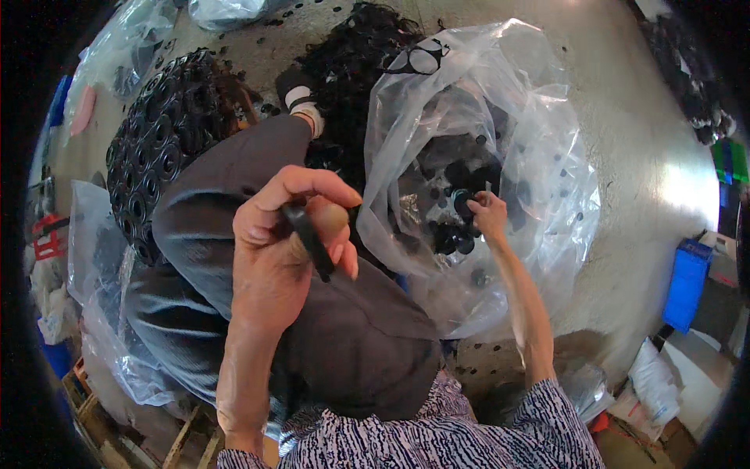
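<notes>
My left hand (293,242) is raised over my lap, its fingers curled round a narrow black piece (315,248), probably rubber and seen edge-on. To the right, my right hand (489,216) reaches into a large clear plastic bag (547,102) that stands open on the floor. Its fingertips are pinched at a round black part (462,200) among several dark round parts (451,237) in the bag. My fingers partly hide what each hand holds.
A stack of black moulded sheets with ring shapes (168,141) stands left of my legs. Black stringy scraps (351,59) heap up beyond my foot. A blue box (687,283) is at the far right. Small black discs lie scattered on the floor.
</notes>
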A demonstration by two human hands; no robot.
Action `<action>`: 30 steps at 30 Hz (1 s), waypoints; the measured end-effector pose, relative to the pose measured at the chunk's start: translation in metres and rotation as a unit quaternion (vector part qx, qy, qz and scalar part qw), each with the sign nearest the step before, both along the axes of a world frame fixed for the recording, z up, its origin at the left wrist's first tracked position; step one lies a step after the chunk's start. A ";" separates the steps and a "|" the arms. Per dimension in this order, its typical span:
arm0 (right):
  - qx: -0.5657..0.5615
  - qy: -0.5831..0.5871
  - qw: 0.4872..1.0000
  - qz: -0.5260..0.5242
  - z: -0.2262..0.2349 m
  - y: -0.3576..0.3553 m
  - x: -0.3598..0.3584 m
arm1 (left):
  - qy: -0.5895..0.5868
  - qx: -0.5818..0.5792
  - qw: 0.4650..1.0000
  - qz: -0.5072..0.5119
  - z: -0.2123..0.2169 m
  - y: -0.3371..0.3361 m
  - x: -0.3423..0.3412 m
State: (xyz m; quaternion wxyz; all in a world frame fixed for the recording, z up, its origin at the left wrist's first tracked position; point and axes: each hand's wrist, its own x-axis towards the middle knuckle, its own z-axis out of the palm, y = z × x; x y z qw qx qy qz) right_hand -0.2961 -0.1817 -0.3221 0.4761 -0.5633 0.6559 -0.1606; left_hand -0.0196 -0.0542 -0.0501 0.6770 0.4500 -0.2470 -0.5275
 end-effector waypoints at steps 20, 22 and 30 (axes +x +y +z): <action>-0.623 -0.181 0.661 0.378 0.285 0.050 0.165 | 0.258 0.020 0.966 -0.031 0.001 0.033 0.011; -0.627 -0.164 0.642 0.410 0.290 0.055 0.169 | 0.266 0.006 0.964 -0.016 -0.001 0.036 0.015; -0.421 -0.224 0.810 0.341 0.305 0.066 0.172 | 0.203 -0.042 0.974 0.088 -0.014 0.033 0.014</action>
